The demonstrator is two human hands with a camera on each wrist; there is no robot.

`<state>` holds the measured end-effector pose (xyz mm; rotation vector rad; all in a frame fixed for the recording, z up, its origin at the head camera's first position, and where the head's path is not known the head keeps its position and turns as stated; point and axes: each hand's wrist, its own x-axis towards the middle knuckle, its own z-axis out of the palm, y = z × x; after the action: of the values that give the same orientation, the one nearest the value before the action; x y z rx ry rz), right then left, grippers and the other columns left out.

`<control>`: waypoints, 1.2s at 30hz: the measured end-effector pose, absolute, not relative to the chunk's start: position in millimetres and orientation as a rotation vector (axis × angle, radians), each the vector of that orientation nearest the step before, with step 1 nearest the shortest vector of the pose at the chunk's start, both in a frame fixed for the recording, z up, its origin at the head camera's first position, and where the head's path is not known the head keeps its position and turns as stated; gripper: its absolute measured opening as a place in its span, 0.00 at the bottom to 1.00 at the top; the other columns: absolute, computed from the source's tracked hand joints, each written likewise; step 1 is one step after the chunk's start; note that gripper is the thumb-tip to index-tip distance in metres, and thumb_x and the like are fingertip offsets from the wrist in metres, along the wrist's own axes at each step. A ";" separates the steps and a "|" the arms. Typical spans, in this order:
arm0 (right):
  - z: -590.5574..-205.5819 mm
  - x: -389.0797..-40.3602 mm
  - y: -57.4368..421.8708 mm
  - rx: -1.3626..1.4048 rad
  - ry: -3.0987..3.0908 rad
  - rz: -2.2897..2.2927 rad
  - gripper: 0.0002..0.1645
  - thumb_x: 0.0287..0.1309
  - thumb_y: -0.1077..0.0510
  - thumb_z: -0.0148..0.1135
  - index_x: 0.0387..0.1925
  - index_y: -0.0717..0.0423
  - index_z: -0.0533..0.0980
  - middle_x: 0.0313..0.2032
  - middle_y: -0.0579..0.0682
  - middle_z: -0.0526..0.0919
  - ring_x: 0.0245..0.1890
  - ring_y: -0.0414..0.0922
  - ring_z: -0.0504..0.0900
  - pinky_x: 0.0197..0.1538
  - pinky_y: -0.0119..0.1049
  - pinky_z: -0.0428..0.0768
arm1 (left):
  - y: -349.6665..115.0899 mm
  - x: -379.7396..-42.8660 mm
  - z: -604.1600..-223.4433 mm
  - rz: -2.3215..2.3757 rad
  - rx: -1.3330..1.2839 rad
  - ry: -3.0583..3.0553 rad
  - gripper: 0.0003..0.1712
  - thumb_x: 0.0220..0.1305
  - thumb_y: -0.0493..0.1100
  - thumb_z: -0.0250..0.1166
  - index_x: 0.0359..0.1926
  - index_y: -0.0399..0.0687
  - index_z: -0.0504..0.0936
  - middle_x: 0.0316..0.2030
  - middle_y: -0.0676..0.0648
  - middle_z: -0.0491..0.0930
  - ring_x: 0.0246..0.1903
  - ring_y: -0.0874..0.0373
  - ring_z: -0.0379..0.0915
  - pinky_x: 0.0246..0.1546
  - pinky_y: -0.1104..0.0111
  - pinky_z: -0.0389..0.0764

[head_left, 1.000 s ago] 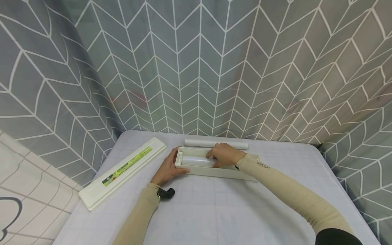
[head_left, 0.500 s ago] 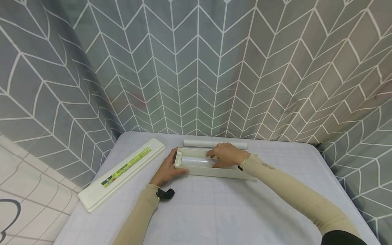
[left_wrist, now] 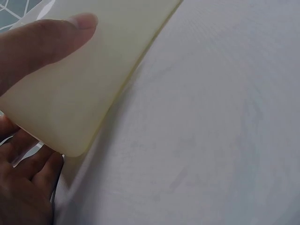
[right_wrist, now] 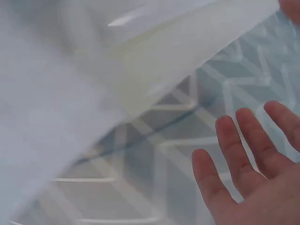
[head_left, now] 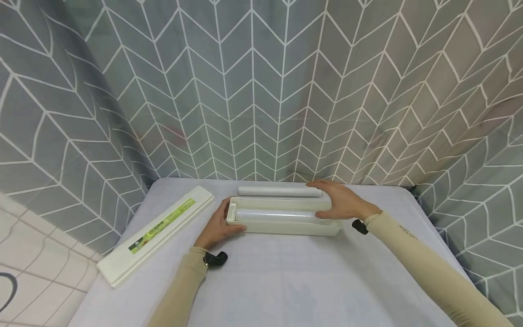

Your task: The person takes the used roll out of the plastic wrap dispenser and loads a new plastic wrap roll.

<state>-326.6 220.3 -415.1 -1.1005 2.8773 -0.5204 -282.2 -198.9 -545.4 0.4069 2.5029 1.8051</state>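
A long cream plastic wrap dispenser box (head_left: pixel 282 228) stands uncovered on the table, with a shiny roll of clear plastic wrap (head_left: pixel 278 215) lying lengthwise inside. My left hand (head_left: pixel 216 227) grips the box's left end. In the left wrist view its thumb (left_wrist: pixel 51 42) presses on the cream wall of the box (left_wrist: pixel 89 98), while the other fingers lie around the end. Over the box's right end is my right hand (head_left: pixel 345 203), thumb near the end of the roll. Its fingers are straight and spread in the right wrist view, with nothing held in the hand (right_wrist: pixel 253 187).
To the left, the long cream lid (head_left: pixel 122 262) with a green label lies slantwise on the table (head_left: pixel 261 281). Behind the box rests a white tube-like roll (head_left: pixel 278 191). A patterned grey curtain (head_left: pixel 245 91) hangs close beyond the table's back edge.
My right hand has come up off the roll in the box and moved right to the box's right end, its fingers opening out. The left hand keeps its grip on the left end.
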 end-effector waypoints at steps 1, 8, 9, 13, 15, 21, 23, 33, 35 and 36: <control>-417.9 -326.0 231.6 -1.048 2.856 -0.595 0.56 0.51 0.46 0.82 0.78 0.51 0.67 0.71 0.59 0.75 0.70 0.62 0.76 0.67 0.68 0.74 | -198.8 -282.8 -545.4 1.802 0.410 2.505 0.65 0.48 0.46 0.88 0.81 0.49 0.58 0.75 0.42 0.69 0.73 0.44 0.68 0.76 0.46 0.64; -453.3 -310.6 283.7 -0.798 2.697 -0.981 0.70 0.44 0.47 0.88 0.81 0.61 0.57 0.75 0.65 0.69 0.73 0.66 0.69 0.71 0.71 0.67 | -198.3 -280.9 -542.3 1.763 0.408 2.529 0.64 0.51 0.46 0.87 0.82 0.48 0.56 0.74 0.42 0.70 0.70 0.46 0.71 0.73 0.50 0.69; -458.6 -308.1 286.4 -0.785 2.686 -1.010 0.71 0.43 0.48 0.89 0.81 0.61 0.56 0.74 0.66 0.69 0.73 0.67 0.69 0.71 0.71 0.67 | -198.7 -280.6 -542.2 1.757 0.408 2.535 0.64 0.51 0.46 0.87 0.82 0.48 0.57 0.73 0.42 0.71 0.69 0.47 0.72 0.72 0.52 0.70; -477.3 -300.2 291.1 -0.738 2.631 -1.139 0.72 0.44 0.51 0.89 0.81 0.62 0.53 0.73 0.69 0.69 0.73 0.70 0.68 0.70 0.71 0.68 | -199.6 -280.7 -541.6 1.767 0.421 2.539 0.64 0.51 0.46 0.87 0.81 0.48 0.57 0.72 0.41 0.71 0.67 0.47 0.72 0.71 0.56 0.72; -484.7 -297.4 290.9 -0.705 2.588 -1.214 0.73 0.44 0.53 0.89 0.82 0.62 0.52 0.74 0.70 0.67 0.74 0.71 0.66 0.72 0.71 0.67 | -199.4 -281.1 -541.3 1.770 0.430 2.536 0.64 0.51 0.45 0.86 0.82 0.47 0.56 0.72 0.41 0.71 0.68 0.46 0.72 0.71 0.56 0.71; -501.5 -294.4 291.0 -0.651 2.455 -1.413 0.75 0.44 0.59 0.88 0.84 0.58 0.47 0.75 0.68 0.64 0.77 0.69 0.63 0.78 0.58 0.66 | -196.4 -280.2 -540.1 1.777 0.445 2.498 0.68 0.52 0.41 0.85 0.84 0.44 0.50 0.76 0.38 0.66 0.73 0.42 0.67 0.75 0.52 0.67; -505.3 -294.9 291.4 -0.657 2.419 -1.463 0.75 0.44 0.61 0.88 0.84 0.58 0.47 0.76 0.68 0.64 0.77 0.69 0.63 0.77 0.41 0.69 | -195.9 -279.9 -539.9 1.812 0.450 2.467 0.70 0.52 0.39 0.84 0.85 0.44 0.46 0.79 0.36 0.60 0.78 0.40 0.60 0.78 0.49 0.61; -517.4 -291.5 289.2 -0.632 2.363 -1.576 0.71 0.47 0.64 0.86 0.82 0.62 0.48 0.77 0.72 0.60 0.78 0.72 0.57 0.66 0.12 0.61 | -211.3 -277.5 -524.3 1.913 0.579 2.417 0.70 0.58 0.36 0.80 0.85 0.38 0.37 0.83 0.28 0.44 0.82 0.29 0.43 0.80 0.38 0.49; -517.4 -291.5 288.1 -0.622 2.367 -1.571 0.71 0.47 0.63 0.86 0.83 0.62 0.48 0.78 0.71 0.59 0.79 0.72 0.56 0.66 0.12 0.61 | -220.7 -276.5 -515.8 1.894 0.543 2.492 0.70 0.59 0.37 0.79 0.85 0.40 0.36 0.83 0.29 0.45 0.81 0.29 0.46 0.79 0.36 0.51; -517.3 -291.5 287.7 -0.617 2.372 -1.564 0.71 0.48 0.62 0.86 0.83 0.62 0.48 0.78 0.71 0.59 0.79 0.71 0.56 0.66 0.12 0.60 | -226.1 -275.1 -510.3 1.877 0.511 2.538 0.69 0.60 0.37 0.79 0.85 0.42 0.36 0.83 0.29 0.46 0.81 0.29 0.47 0.79 0.36 0.53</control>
<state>-291.5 287.7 -517.3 -0.6166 2.3721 -1.5643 -275.1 -226.1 -510.3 0.5111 2.5384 1.8770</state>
